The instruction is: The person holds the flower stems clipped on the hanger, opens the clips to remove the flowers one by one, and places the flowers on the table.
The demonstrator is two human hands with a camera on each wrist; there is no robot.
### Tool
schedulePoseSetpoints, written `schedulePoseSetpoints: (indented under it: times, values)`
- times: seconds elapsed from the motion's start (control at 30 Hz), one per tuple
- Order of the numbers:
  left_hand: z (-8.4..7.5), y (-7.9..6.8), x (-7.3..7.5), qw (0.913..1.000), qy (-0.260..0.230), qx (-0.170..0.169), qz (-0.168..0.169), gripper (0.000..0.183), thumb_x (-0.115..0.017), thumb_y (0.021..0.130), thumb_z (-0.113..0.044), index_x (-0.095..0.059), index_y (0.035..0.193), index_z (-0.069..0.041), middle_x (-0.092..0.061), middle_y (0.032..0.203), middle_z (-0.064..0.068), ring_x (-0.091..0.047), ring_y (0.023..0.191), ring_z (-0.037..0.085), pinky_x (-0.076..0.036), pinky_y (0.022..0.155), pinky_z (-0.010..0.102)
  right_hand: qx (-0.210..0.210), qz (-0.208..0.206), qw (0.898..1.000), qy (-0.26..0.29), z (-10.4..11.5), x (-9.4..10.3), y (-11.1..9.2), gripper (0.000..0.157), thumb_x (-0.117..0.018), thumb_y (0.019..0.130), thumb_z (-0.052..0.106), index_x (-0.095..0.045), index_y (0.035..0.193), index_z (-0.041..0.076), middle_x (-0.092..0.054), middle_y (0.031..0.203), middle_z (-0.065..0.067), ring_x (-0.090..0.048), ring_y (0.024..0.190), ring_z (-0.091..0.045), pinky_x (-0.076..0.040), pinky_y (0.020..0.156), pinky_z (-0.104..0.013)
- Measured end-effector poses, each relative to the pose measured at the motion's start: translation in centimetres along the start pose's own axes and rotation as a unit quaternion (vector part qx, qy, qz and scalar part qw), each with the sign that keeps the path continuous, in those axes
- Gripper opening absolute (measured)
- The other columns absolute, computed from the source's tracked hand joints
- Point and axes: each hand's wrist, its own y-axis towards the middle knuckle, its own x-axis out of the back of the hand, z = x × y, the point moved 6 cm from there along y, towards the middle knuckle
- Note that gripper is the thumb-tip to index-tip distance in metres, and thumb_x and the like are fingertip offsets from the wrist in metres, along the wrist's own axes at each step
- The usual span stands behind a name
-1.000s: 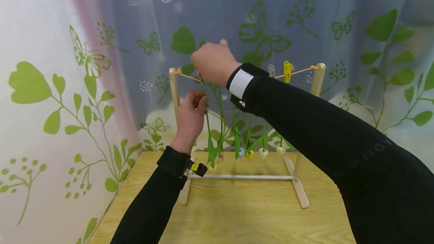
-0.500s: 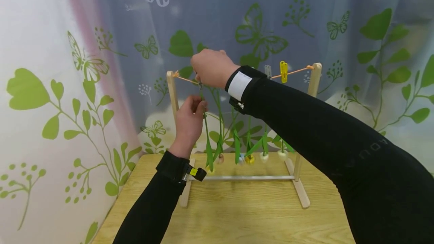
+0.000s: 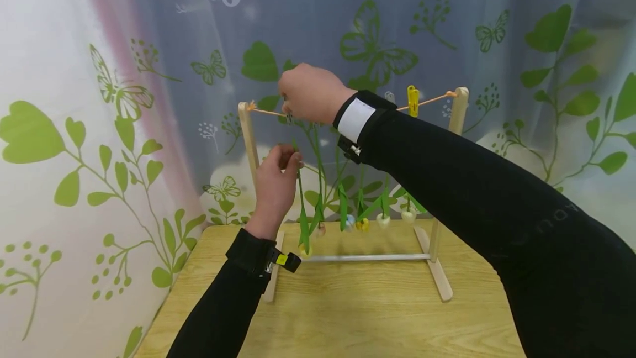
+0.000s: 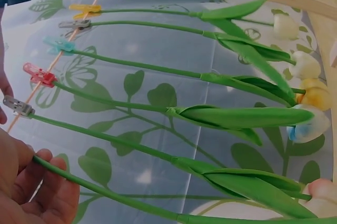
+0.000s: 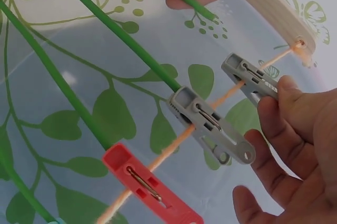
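Observation:
My left hand [image 3: 277, 184] pinches the green stem of an artificial tulip [image 3: 304, 228], its pale yellow bloom hanging downward. In the right wrist view the cut end of that stem [image 5: 196, 4] points toward a grey clothespin [image 5: 250, 77], with a gap between them. Thumb and fingers of my right hand [image 3: 315, 93] squeeze this clothespin's handles on the orange string [image 5: 174, 145]. Beside it, another grey clothespin [image 5: 208, 124] and a red clothespin [image 5: 150, 184] each clamp a stem.
Several tulips hang upside down from the string in the left wrist view, including a blue-white bloom [image 4: 310, 125] and a yellow bloom [image 4: 314, 95]. A wooden frame [image 3: 458, 112] carries the string above a wooden table [image 3: 358, 314]. A yellow clothespin [image 3: 413, 101] sits near the right post.
My left hand has moved slightly down with the tulip, and its stem end now sits below the grey clothespin. My right hand stays at the string. The head view has shifted a little.

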Motion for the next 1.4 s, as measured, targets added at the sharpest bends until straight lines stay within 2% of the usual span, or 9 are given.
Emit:
schedulePoseSetpoints:
  times: [0.2, 0.37, 0.7, 0.87, 1.03, 1.2, 1.4]
  values:
    - [-0.3, -0.5, 0.2, 0.9999, 0.0, -0.014, -0.002, 0.02, -0.058, 0.109, -0.026, -0.064, 0.123, -0.012, -0.072, 0.114, 0.008, -0.072, 0.101, 0.02, -0.061, 0.082, 0.038, 0.005, 0.001, 1.0, 0.029, -0.3, 0.3, -0.2, 0.035, -0.068, 0.103, 0.028, -0.07, 0.133, 0.011, -0.074, 0.122, -0.006, -0.072, 0.103, -0.02, -0.062, 0.087, -0.033]
    - [-0.7, -0.7, 0.4, 0.9998, -0.003, -0.017, -0.004, 0.019, -0.058, 0.109, -0.027, -0.065, 0.121, -0.014, -0.071, 0.109, 0.001, -0.07, 0.099, 0.018, -0.06, 0.079, 0.037, 0.022, -0.024, 0.998, 0.048, -0.8, 0.6, -0.7, 0.036, -0.068, 0.103, 0.025, -0.069, 0.135, 0.011, -0.075, 0.114, -0.006, -0.072, 0.1, -0.02, -0.061, 0.091, -0.034]
    - [-1.0, -0.9, 0.5, 0.9998, -0.013, -0.018, -0.003, 0.019, -0.058, 0.108, -0.025, -0.065, 0.123, -0.015, -0.072, 0.113, 0.005, -0.07, 0.1, 0.018, -0.062, 0.076, 0.036, 0.05, -0.088, 0.991, 0.09, -2.0, 1.0, -2.8, 0.038, -0.07, 0.102, 0.025, -0.067, 0.138, 0.012, -0.075, 0.113, -0.006, -0.07, 0.097, -0.02, -0.059, 0.086, -0.034]
    - [-1.4, -0.9, 0.4, 0.9995, -0.016, -0.026, -0.006, 0.019, -0.061, 0.107, -0.025, -0.066, 0.123, -0.014, -0.073, 0.111, 0.005, -0.071, 0.097, 0.018, -0.064, 0.074, 0.035, 0.052, -0.092, 0.988, 0.109, -2.3, 0.9, -4.6, 0.037, -0.072, 0.101, 0.025, -0.068, 0.134, 0.012, -0.073, 0.107, -0.003, -0.069, 0.093, -0.018, -0.057, 0.083, -0.033]
    - [-1.7, -0.8, 0.1, 0.9995, -0.017, -0.026, 0.006, 0.023, -0.059, 0.107, -0.028, -0.065, 0.126, -0.016, -0.072, 0.112, 0.004, -0.07, 0.098, 0.017, -0.065, 0.077, 0.032, 0.059, -0.091, 0.986, 0.128, -2.6, -0.8, -6.4, 0.029, -0.074, 0.098, 0.023, -0.073, 0.125, 0.013, -0.073, 0.104, -0.002, -0.069, 0.092, -0.017, -0.058, 0.081, -0.033]
    - [-2.2, -1.0, -0.1, 0.999, -0.025, -0.037, 0.011, 0.024, -0.058, 0.108, -0.032, -0.064, 0.126, -0.018, -0.072, 0.113, 0.004, -0.069, 0.098, 0.017, -0.064, 0.078, 0.031, 0.036, -0.079, 0.982, 0.168, -3.7, -3.7, -7.6, 0.022, -0.077, 0.097, 0.023, -0.073, 0.116, 0.012, -0.074, 0.102, -0.002, -0.07, 0.092, -0.018, -0.06, 0.081, -0.033]
    - [-2.8, -1.4, -0.3, 0.9986, -0.022, -0.045, 0.017, 0.026, -0.057, 0.108, -0.033, -0.063, 0.127, -0.017, -0.071, 0.111, 0.001, -0.069, 0.1, 0.018, -0.064, 0.078, 0.029, -0.005, -0.056, 0.965, 0.255, -4.5, -8.5, -10.0, 0.027, -0.079, 0.095, 0.025, -0.069, 0.118, 0.014, -0.073, 0.105, -0.001, -0.072, 0.096, -0.018, -0.062, 0.083, -0.035]
